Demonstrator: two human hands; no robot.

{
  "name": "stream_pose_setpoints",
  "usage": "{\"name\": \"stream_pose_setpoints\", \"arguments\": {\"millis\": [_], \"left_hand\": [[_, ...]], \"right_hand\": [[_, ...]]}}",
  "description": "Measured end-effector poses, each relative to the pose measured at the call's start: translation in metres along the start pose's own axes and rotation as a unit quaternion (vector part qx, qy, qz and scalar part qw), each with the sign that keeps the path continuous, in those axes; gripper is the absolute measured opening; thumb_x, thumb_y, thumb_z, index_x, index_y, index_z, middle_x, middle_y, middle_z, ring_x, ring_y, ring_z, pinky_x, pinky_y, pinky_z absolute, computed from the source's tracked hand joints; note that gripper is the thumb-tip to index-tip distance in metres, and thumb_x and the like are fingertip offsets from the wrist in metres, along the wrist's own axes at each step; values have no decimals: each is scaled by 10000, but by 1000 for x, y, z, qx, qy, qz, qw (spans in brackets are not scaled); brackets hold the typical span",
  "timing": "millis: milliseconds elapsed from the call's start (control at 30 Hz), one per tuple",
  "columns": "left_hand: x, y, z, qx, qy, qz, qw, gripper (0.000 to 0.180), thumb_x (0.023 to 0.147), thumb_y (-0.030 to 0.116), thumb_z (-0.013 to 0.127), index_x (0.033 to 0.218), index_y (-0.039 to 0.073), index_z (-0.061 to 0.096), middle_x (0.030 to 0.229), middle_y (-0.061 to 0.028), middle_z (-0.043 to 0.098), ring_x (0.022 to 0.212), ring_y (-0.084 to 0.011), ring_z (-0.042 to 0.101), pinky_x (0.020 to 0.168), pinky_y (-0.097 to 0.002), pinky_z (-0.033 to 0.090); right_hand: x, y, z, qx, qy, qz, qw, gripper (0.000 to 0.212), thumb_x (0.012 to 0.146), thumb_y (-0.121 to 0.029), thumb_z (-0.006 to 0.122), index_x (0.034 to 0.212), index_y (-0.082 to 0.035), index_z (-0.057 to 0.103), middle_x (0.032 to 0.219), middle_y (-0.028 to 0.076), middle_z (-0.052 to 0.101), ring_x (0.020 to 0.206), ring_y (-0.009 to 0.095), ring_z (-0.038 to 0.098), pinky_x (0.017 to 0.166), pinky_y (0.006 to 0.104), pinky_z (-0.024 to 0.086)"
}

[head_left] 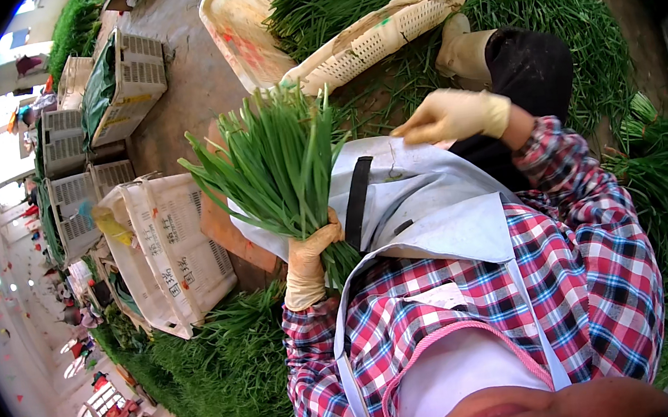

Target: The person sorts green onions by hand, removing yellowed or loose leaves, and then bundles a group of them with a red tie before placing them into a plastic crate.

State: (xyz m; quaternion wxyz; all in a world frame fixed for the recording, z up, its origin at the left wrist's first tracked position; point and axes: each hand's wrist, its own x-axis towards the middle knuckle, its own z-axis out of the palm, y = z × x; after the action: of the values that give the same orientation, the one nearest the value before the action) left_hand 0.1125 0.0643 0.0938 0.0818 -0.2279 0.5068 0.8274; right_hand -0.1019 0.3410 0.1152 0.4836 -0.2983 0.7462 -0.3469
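My gloved left hand (313, 262) is closed round the lower part of a bunch of garlic chives (276, 166). Its long flat green leaves fan out upward and away from me, and a few stick out below the fist. My gloved right hand (455, 115) hovers over my lap, to the right of the bunch and apart from it. Its fingers are drawn together and slightly blurred; whatever they pinch, if anything, is too small to make out. A pale grey apron (422, 190) with bits of plant on it covers my lap.
Ahead, a cream plastic crate (365, 48) holds more chives. A white crate (166, 252) stands at my left, with stacked crates (126, 84) behind it. Heaps of loose greens (552, 27) lie to the right, and more greens (230, 377) spread at the lower left. My boot (465, 53) is beside the cream crate.
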Motion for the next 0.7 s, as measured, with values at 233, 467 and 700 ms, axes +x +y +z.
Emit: {"name": "stream_pose_setpoints", "arguments": {"millis": [233, 467, 700], "left_hand": [[5, -2, 22, 61, -108, -47, 991, 381, 735, 13, 763, 1096, -2, 642, 970, -86, 669, 900, -189, 644, 841, -351, 547], [1, -4, 17, -119, -181, -146, 965, 462, 750, 175, 776, 1100, -38, 563, 840, -79, 577, 695, -188, 564, 687, -309, 496], [2, 3, 13, -96, -161, -128, 974, 419, 793, 202, 784, 1040, -28, 537, 799, -28, 482, 602, -94, 411, 560, -255, 359]], "right_hand": [[64, -15, 79, 317, 27, -296, 901, 547, 924, -324, 699, 1356, -36, 526, 1265, 105, 622, 1161, 176, 553, 1009, 344, 447], [48, -9, 60, 282, 7, -302, 911, 515, 930, -282, 693, 1352, -36, 531, 1289, 103, 607, 1189, 159, 528, 1032, 339, 426], [10, 11, -28, 109, 389, -321, 857, 214, 858, -147, 755, 1044, -47, 722, 907, 28, 711, 817, 114, 654, 727, 252, 541]]}}
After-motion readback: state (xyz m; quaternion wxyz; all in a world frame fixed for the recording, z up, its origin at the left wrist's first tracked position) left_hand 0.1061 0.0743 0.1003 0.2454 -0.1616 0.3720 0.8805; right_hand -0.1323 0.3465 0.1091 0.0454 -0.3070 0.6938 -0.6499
